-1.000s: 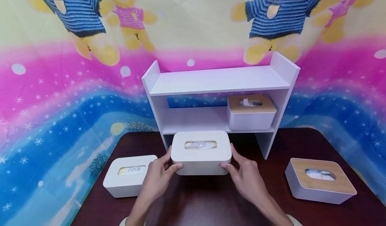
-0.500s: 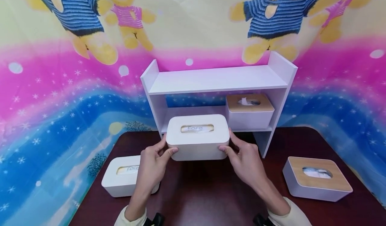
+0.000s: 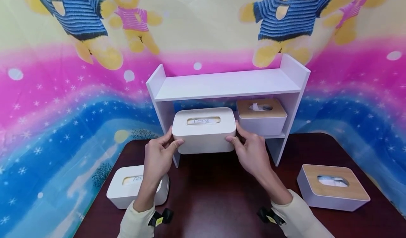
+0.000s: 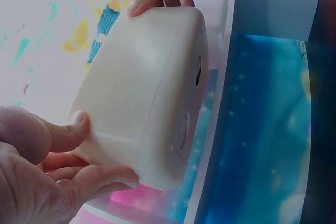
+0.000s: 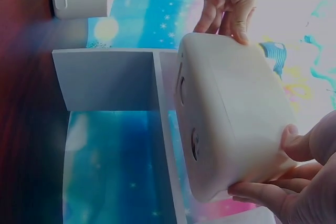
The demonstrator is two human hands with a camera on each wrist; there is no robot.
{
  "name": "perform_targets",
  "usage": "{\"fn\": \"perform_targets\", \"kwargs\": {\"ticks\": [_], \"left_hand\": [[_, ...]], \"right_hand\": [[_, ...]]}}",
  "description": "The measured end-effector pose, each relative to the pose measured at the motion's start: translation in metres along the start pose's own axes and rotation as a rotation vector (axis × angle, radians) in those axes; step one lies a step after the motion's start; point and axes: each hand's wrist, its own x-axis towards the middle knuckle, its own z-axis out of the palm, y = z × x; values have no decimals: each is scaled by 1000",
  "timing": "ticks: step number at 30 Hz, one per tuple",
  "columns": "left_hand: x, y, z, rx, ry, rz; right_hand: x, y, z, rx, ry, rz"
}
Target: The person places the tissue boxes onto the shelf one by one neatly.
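Observation:
A cream tissue box (image 3: 206, 139) marked "Face" is held up in front of the white shelf's (image 3: 222, 86) middle board. My left hand (image 3: 160, 153) grips its left end, thumb on the front face and fingers at the side. At the opposite end my right hand (image 3: 252, 150) grips it the same way. The left wrist view shows the tissue box (image 4: 131, 82) from its front and underside, between both hands. In the right wrist view the same box (image 5: 241, 108) leans close to the shelf boards. Its far side is hidden from the head view.
A wood-lidded tissue box (image 3: 261, 120) stands on the middle board at right. Another wood-lidded box (image 3: 333, 188) sits on the dark table (image 3: 215, 202) at right. A second cream tissue box (image 3: 123, 192) lies at left, partly behind my left forearm. A printed cloth backdrop (image 3: 203, 26) hangs behind.
Both hands have raised the cream tissue box and carried it forward, from low before the shelf to overlapping its middle opening. The other boxes stay where they were.

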Motion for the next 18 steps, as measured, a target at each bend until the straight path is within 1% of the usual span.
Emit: {"fn": "perform_targets", "kwargs": {"ticks": [8, 13, 18], "left_hand": [[17, -8, 3, -9, 51, 18], [25, -12, 7, 8, 78, 12], [32, -16, 13, 10, 121, 6]], "right_hand": [[15, 4, 15, 53, 7, 52], [20, 8, 24, 79, 47, 67], [25, 12, 32, 87, 107, 56]]}}
